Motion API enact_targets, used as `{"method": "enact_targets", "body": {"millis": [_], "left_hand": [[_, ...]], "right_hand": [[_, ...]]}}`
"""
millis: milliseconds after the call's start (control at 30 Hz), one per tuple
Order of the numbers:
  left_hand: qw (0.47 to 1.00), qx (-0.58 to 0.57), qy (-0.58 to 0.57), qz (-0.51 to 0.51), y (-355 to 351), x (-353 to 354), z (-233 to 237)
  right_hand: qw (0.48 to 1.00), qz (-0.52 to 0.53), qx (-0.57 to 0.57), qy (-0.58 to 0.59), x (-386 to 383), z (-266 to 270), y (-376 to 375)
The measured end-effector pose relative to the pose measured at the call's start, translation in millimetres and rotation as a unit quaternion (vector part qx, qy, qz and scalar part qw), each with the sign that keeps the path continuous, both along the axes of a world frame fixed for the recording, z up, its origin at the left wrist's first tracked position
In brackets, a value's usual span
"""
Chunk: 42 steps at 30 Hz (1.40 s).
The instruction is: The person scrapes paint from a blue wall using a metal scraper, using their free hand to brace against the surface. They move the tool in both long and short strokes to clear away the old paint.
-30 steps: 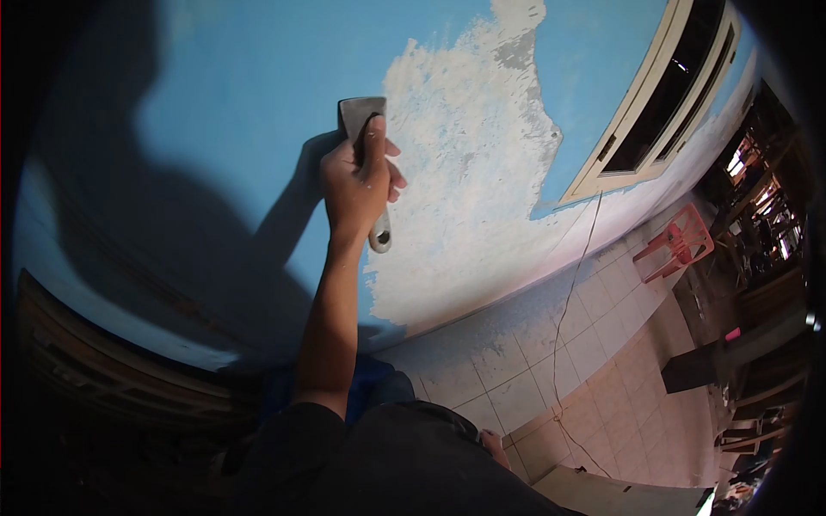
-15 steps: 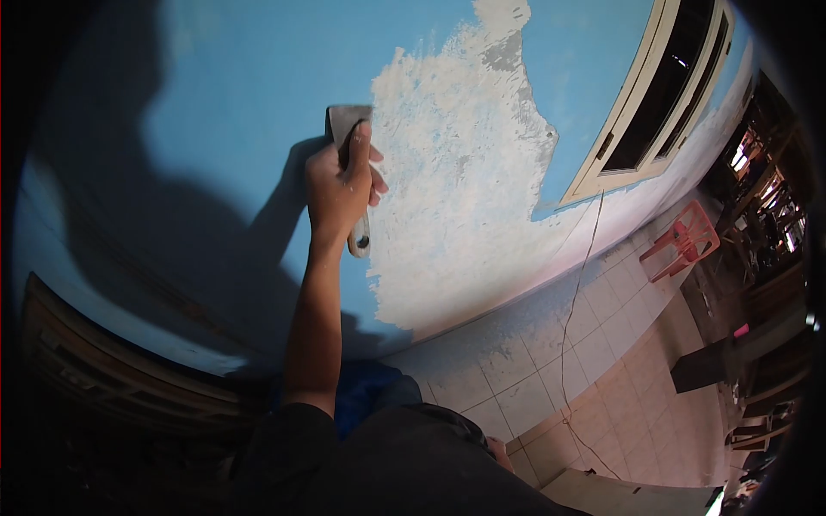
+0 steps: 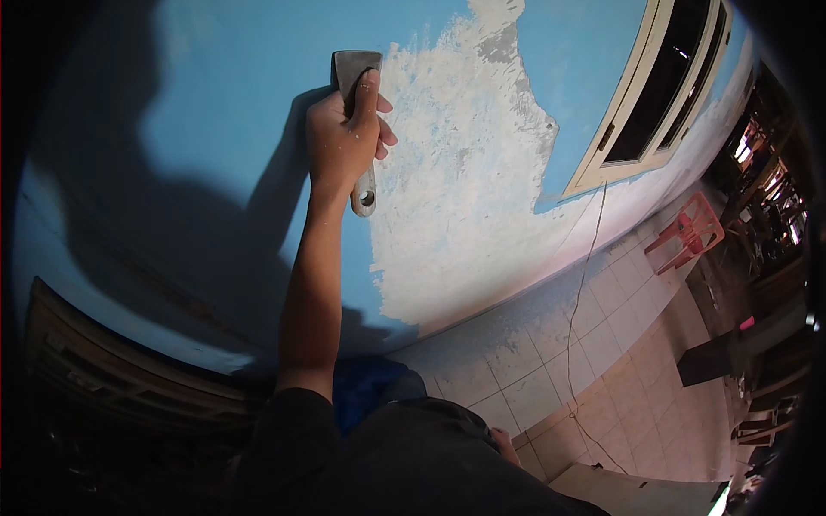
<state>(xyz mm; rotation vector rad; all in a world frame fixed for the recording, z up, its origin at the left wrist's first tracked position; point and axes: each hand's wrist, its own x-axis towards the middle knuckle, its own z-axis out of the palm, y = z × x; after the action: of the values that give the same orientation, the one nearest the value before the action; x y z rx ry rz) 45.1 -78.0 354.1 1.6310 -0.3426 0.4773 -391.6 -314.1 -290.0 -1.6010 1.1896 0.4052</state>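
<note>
My left hand (image 3: 346, 133) is closed round a scraper (image 3: 364, 202), its thumb lying along the tool. The flat metal blade (image 3: 353, 62) points up against the blue wall (image 3: 249, 77), at the left border of a whitish scraped patch (image 3: 456, 163). Below the fist sticks out the handle's end with its hole. Low in the view, beside my dark clothing, a small bit of skin shows, seemingly my right hand (image 3: 504, 445); its fingers are too hidden to read.
A cream-framed window (image 3: 594, 176) is set in the wall at the upper right. A thin cable (image 3: 570, 344) hangs down onto the tiled floor (image 3: 525, 400). Further right are a red plastic chair (image 3: 688, 234) and dark furniture. A dark wooden frame (image 3: 129, 353) lies at lower left.
My left hand and the scraper have moved up along the left border of the whitish patch, still in the same grip. The view has shifted slightly.
</note>
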Motion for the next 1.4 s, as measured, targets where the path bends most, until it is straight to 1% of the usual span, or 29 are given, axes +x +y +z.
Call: {"method": "enact_targets", "body": {"millis": [33, 133, 233, 300, 333, 367, 433, 467, 533, 567, 633, 700, 733, 767, 833, 867, 900, 967, 1033, 1100, 1133, 1200, 1233, 1300, 1333, 1367, 1400], "left_hand": [[1.000, -0.003, -0.003, 0.000, -0.4, -0.1, 1.4], [1.000, 0.002, 0.006, 0.006, 6.3, -0.9, -15.9], [1.000, 0.015, 0.000, 0.005, 2.6, 0.3, -6.6], [0.998, 0.001, -0.049, -0.031, -3.7, 12.2, 6.7], [0.997, -0.009, -0.062, -0.046, -6.1, 15.4, 11.0], [0.997, 0.004, -0.072, -0.033, -7.4, 12.1, 13.1], [0.997, -0.015, -0.066, -0.030, -5.7, 11.7, 0.4], [0.998, -0.014, -0.058, -0.029, -2.9, 9.0, -7.5], [0.999, -0.008, -0.039, -0.032, 1.2, 1.8, -25.3], [0.998, -0.003, -0.051, -0.031, 1.3, 2.1, -28.8], [0.997, 0.006, -0.077, -0.030, -0.8, 9.6, -23.9], [0.997, 0.045, -0.062, -0.021, -2.9, 8.5, -0.1], [0.997, 0.056, -0.041, -0.019, -1.7, 3.7, 3.7], [0.998, 0.045, -0.045, -0.025, 2.9, 4.9, -1.0], [0.997, 0.025, -0.056, -0.047, 6.5, 9.1, -17.8], [0.988, -0.021, -0.133, -0.070, 9.3, 1.9, -33.9], [0.992, -0.009, -0.102, -0.067, 11.8, 3.5, -50.1], [0.997, 0.014, -0.040, -0.066, 15.5, 8.1, -84.6], [0.992, 0.049, 0.070, -0.093, 26.2, -8.9, -110.6], [0.979, 0.069, 0.154, -0.115, 36.0, -21.1, -147.0], [0.960, 0.121, 0.217, -0.131, 45.8, -16.9, -188.8], [0.951, 0.124, 0.254, -0.127, 58.2, -40.5, -228.4], [0.933, 0.139, 0.301, -0.142, 68.4, -48.6, -249.8], [0.926, 0.165, 0.300, -0.160, 88.9, -68.5, -280.9], [0.934, 0.160, 0.273, -0.168, 98.7, -78.2, -286.5], [0.929, 0.158, 0.290, -0.166, 108.2, -86.4, -298.6], [0.924, 0.155, 0.308, -0.163, 115.0, -89.6, -309.6]], "right_hand": [[1.000, 0.024, -0.013, -0.003, -4.9, -21.6, -4.1], [0.999, 0.030, -0.027, 0.003, -5.7, -38.7, -5.7], [0.998, 0.050, -0.038, 0.021, -2.0, -34.1, -2.0], [0.998, 0.065, -0.020, 0.011, 0.7, -36.9, -3.9], [0.997, 0.078, -0.013, 0.009, 1.5, -34.2, -8.2], [0.995, 0.093, -0.023, -0.002, 4.3, -25.1, -10.5], [0.994, 0.109, -0.028, -0.015, 13.9, -6.6, -9.7], [0.994, 0.106, -0.023, -0.017, 21.9, 11.5, -7.3], [0.997, 0.054, 0.037, -0.050, 28.9, 37.9, -3.4], [0.997, 0.033, 0.046, -0.049, 30.9, 47.8, -0.5], [0.997, -0.012, 0.063, -0.051, 31.1, 48.5, 2.6], [0.999, 0.042, 0.029, -0.015, 27.0, 53.4, 2.9], [0.997, 0.072, 0.013, 0.000, 26.2, 55.0, 2.6], [0.997, 0.083, 0.008, 0.009, 24.8, 53.5, 2.6], [0.995, 0.095, -0.001, 0.026, 20.7, 55.5, 5.2], [0.996, 0.087, -0.006, 0.022, 18.6, 58.8, 5.9], [0.997, 0.078, -0.010, 0.018, 19.0, 62.3, 7.8], [0.999, 0.046, -0.008, 0.023, 21.8, 93.7, 16.7], [0.999, -0.006, 0.002, 0.032, 32.3, 129.3, 26.9], [0.988, -0.135, 0.080, -0.004, 31.8, 119.5, 25.0], [0.990, -0.124, 0.073, -0.003, 27.8, 108.7, 19.3], [0.994, -0.099, 0.044, 0.005, 23.7, 85.8, 5.3], [0.996, -0.083, 0.024, 0.017, 26.8, 79.2, 1.6], [0.996, -0.085, -0.013, 0.031, 41.9, 89.5, 3.5], [0.995, -0.094, -0.021, 0.004, 50.8, 90.8, 4.5], [0.994, -0.102, -0.030, -0.018, 59.6, 96.0, 9.3], [0.995, -0.083, -0.039, -0.033, 74.7, 112.3, 17.0]]}}
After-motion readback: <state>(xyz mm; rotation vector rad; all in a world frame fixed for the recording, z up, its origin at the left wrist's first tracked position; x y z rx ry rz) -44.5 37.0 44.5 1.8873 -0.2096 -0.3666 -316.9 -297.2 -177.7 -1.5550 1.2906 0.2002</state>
